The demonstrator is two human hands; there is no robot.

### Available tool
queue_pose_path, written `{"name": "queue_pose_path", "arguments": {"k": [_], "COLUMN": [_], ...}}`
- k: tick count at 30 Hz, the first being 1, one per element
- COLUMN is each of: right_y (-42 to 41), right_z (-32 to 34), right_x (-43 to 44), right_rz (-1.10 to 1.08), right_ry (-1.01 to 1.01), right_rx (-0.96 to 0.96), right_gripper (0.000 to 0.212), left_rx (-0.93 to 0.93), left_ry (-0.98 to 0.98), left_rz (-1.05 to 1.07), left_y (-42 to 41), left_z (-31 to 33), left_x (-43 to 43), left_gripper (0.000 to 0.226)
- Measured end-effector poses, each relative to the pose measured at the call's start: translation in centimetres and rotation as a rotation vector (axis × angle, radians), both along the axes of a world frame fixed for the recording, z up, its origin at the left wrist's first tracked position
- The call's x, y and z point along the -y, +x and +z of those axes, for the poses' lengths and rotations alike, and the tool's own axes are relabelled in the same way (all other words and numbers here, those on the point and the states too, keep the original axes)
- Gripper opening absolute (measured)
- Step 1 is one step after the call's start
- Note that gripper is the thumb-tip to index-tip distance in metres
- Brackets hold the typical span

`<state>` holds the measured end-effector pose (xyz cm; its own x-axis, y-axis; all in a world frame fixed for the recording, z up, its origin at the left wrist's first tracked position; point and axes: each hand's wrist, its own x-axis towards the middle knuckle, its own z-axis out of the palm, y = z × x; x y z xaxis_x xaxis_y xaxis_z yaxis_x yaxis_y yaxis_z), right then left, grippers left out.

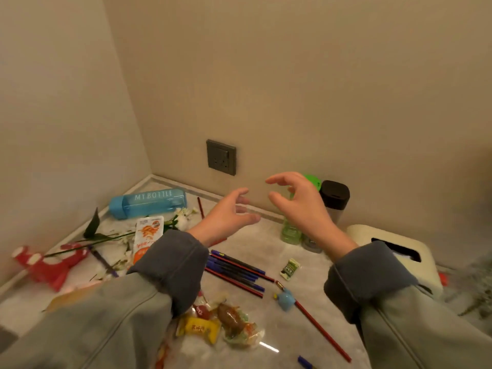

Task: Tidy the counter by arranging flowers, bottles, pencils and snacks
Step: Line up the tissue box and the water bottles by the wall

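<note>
You held your left hand [229, 211] and right hand [300, 201] above the table [298, 331], both wide, fingers loosely spread, gripping nothing. The blue bottle [149, 203] lay on its side in the back left corner, with the flower [106, 237] just in front of it. The pencils [237, 270] lay bunched between your sleeves, the wrapped snacks [213, 320] nearer you. A green bottle [291, 231] stood behind your right hand.
</note>
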<state>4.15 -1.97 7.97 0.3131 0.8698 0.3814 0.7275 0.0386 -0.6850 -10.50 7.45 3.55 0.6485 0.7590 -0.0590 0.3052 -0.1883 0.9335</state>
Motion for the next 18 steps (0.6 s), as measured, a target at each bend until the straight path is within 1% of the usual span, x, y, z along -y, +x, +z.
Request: {"name": "queue_pose_path", "arguments": {"k": [3, 6, 11, 14, 18], "right_y": [-2.5, -5.0, -9.5, -11.6, -13.8], "right_z": [0.1, 0.2, -0.1, -0.4, -0.8], "right_x": [-0.8, -1.6, -3.4, -5.1, -8.9], "right_rz": [0.082, 0.175, 0.295, 0.322, 0.318], "right_ry": [-0.046, -0.112, -0.178, -0.211, -0.238], "right_rx": [0.018, 0.076, 0.104, 0.15, 0.173], "right_gripper": [0.023, 0.023, 0.022, 0.026, 0.03], "left_rx": [-0.032, -0.064, -0.096, -0.115, -0.141], "left_ry": [0.021, 0.038, 0.06, 0.056, 0.057], "left_rz": [0.081, 0.179, 0.36, 0.39, 0.401], "left_y": [-3.7, -7.2, -12.7, -15.4, -18.1], "left_z": [0.5, 0.8, 0.7, 0.7, 0.4], "left_x": [0.7, 1.4, 1.7, 0.2, -3.9], "left_gripper": [0.07, 0.067, 0.068, 0.069, 0.069]}}
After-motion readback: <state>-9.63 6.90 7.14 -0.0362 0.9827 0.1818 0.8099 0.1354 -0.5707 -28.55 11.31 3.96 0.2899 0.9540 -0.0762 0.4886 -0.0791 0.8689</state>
